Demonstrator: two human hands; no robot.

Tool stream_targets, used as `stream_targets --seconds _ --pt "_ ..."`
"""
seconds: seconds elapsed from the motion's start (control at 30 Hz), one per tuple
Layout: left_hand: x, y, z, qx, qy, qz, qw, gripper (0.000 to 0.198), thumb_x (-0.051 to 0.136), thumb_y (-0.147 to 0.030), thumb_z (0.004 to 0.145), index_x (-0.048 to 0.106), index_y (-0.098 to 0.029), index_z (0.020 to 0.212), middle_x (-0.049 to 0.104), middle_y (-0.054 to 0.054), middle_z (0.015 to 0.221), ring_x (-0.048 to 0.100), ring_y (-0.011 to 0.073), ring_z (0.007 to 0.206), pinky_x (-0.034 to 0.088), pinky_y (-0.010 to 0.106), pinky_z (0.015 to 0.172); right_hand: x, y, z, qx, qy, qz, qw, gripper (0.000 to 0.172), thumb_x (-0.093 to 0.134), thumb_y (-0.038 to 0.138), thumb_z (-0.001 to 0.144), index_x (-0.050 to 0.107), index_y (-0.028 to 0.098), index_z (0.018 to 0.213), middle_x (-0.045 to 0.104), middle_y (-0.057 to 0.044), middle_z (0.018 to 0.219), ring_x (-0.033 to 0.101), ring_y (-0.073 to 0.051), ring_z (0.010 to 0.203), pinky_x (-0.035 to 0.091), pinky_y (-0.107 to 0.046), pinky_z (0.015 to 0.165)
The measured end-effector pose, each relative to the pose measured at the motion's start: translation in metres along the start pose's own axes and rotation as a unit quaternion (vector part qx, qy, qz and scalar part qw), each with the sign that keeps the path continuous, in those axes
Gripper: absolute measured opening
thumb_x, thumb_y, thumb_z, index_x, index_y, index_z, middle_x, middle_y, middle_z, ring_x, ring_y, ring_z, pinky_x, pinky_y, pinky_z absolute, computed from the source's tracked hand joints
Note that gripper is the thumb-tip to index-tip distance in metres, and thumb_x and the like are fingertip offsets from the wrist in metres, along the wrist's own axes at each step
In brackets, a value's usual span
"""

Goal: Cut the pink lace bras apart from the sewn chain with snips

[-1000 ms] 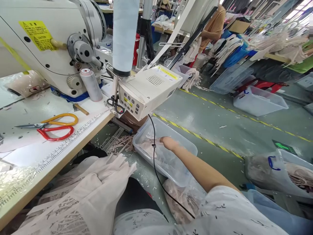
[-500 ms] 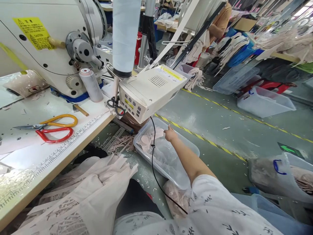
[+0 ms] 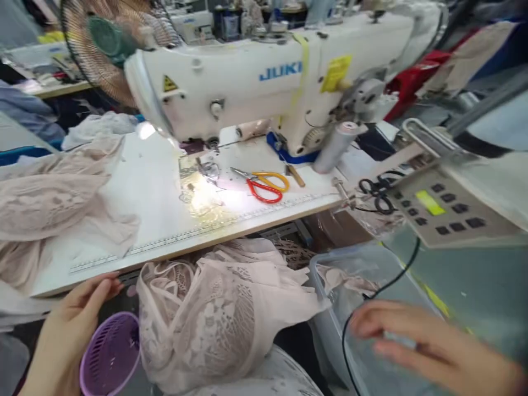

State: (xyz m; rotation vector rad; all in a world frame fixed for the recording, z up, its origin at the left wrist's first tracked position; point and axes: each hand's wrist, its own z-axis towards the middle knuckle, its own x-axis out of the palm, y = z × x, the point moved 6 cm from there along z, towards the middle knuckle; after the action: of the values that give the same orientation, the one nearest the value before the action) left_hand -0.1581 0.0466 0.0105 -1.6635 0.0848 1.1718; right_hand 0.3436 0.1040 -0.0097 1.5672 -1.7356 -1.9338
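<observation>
My left hand (image 3: 76, 322) is at the table's front edge, above the purple plastic basket (image 3: 110, 355). Its thumb and fingers are pressed together; anything between them is hidden. Blurred by motion, my right hand (image 3: 429, 344) is over the clear plastic bin (image 3: 396, 264), thumb and fingers apart, with nothing visible in it. A black cable (image 3: 381, 291) passes close to its fingertips. Between my hands, pale pink lace bras (image 3: 218, 319) lie heaped on my lap. Pale pink fabric pieces (image 3: 346, 278) rest inside the bin.
A white JUKI sewing machine (image 3: 231, 77) stands on the white table (image 3: 152, 203), its needle area lit. Scissors with red and orange handles (image 3: 266, 187) lie beside a thread cone (image 3: 336, 148). More pink garments (image 3: 53, 203) cover the table's left. A control box (image 3: 454, 203) juts out at right.
My view has swung left from the floor bin to the machine. My left hand has come into view. The right hand, earlier reaching over the bin's far side, is now nearer with its fingers apart.
</observation>
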Motion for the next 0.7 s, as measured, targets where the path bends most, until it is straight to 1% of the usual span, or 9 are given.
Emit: stream_targets --seconds 0.03,0.07,0.17,0.3,0.37,0.47,0.57,0.63,0.7 --pt "-0.002 0.010 0.000 -0.023 0.014 -0.023 0.999 0.046 0.058 -0.057 0.079 0.064 -0.014 0.094 0.070 0.000 0.079 0.067 0.0176 0.077 0.052 0.036 0.083 0.013 0.019 0.017 -0.013 0.033 -0.017 0.999 0.017 0.054 0.035 0.085 0.065 0.035 0.099 0.069 -0.008 0.095 0.065 -0.024 0.088 0.056 -0.035 0.076" --pt "-0.001 0.017 -0.001 -0.037 0.032 -0.044 0.998 0.049 0.059 -0.060 0.075 0.064 -0.015 0.094 0.070 -0.001 0.080 0.066 0.0185 0.080 0.050 0.036 0.087 0.024 0.036 0.036 -0.024 0.044 -0.036 0.998 0.020 0.053 0.035 0.087 0.064 0.031 0.102 0.069 -0.009 0.099 0.064 -0.024 0.092 0.055 -0.038 0.080" --pt "0.003 0.028 -0.007 -0.026 0.066 -0.065 0.995 0.050 0.057 -0.060 0.074 0.062 -0.017 0.100 0.070 0.003 0.096 0.065 0.0230 0.093 0.047 0.037 0.093 0.053 0.078 0.091 -0.061 0.045 -0.080 0.994 0.030 0.054 0.035 0.087 0.062 0.020 0.111 0.064 -0.013 0.112 0.058 -0.026 0.107 0.048 -0.042 0.093" --pt "0.010 0.056 -0.014 0.007 0.073 -0.074 0.995 0.052 0.052 -0.058 0.075 0.060 -0.016 0.105 0.064 0.012 0.113 0.059 0.0298 0.107 0.043 0.044 0.098 0.080 0.115 0.141 -0.113 0.066 -0.109 0.985 0.059 0.060 0.047 0.082 0.052 0.011 0.128 0.046 -0.020 0.137 0.042 -0.030 0.127 0.037 -0.045 0.105" --pt "0.023 0.075 -0.018 0.024 0.080 -0.073 0.994 0.056 0.053 -0.057 0.072 0.060 -0.016 0.108 0.062 0.016 0.118 0.055 0.0334 0.115 0.040 0.048 0.101 0.091 0.130 0.156 -0.134 0.088 -0.133 0.978 0.069 0.060 0.051 0.080 0.047 0.009 0.133 0.038 -0.022 0.143 0.036 -0.032 0.132 0.035 -0.048 0.106" --pt "0.061 0.094 -0.026 0.046 0.128 -0.075 0.988 0.061 0.057 -0.053 0.066 0.060 -0.017 0.116 0.060 0.016 0.126 0.053 0.0330 0.119 0.041 0.044 0.101 0.098 0.150 0.178 -0.169 0.091 -0.165 0.967 0.064 0.058 0.048 0.082 0.047 0.010 0.133 0.039 -0.022 0.142 0.038 -0.032 0.131 0.039 -0.048 0.103" --pt "0.100 0.101 -0.031 0.034 0.158 -0.057 0.985 0.062 0.055 -0.045 0.070 0.058 -0.011 0.121 0.057 0.020 0.129 0.048 0.0363 0.123 0.039 0.047 0.103 0.088 0.177 0.207 -0.216 0.028 -0.162 0.962 0.046 0.052 0.043 0.087 0.056 0.012 0.121 0.052 -0.021 0.131 0.049 -0.029 0.122 0.044 -0.044 0.099" --pt "0.114 0.099 -0.032 0.026 0.173 -0.043 0.984 0.067 0.053 -0.045 0.072 0.053 -0.007 0.127 0.052 0.022 0.134 0.044 0.0371 0.126 0.035 0.049 0.105 0.079 0.197 0.238 -0.216 -0.005 -0.153 0.964 0.037 0.047 0.042 0.090 0.061 0.015 0.110 0.058 -0.018 0.123 0.054 -0.027 0.115 0.046 -0.041 0.096" --pt "0.118 0.095 -0.031 0.018 0.187 -0.033 0.982 0.072 0.050 -0.046 0.074 0.047 -0.005 0.133 0.047 0.022 0.138 0.042 0.0362 0.128 0.034 0.048 0.106 0.078 0.213 0.281 -0.174 -0.001 -0.167 0.970 0.034 0.044 0.043 0.091 0.062 0.018 0.105 0.061 -0.014 0.119 0.056 -0.025 0.111 0.046 -0.038 0.094"
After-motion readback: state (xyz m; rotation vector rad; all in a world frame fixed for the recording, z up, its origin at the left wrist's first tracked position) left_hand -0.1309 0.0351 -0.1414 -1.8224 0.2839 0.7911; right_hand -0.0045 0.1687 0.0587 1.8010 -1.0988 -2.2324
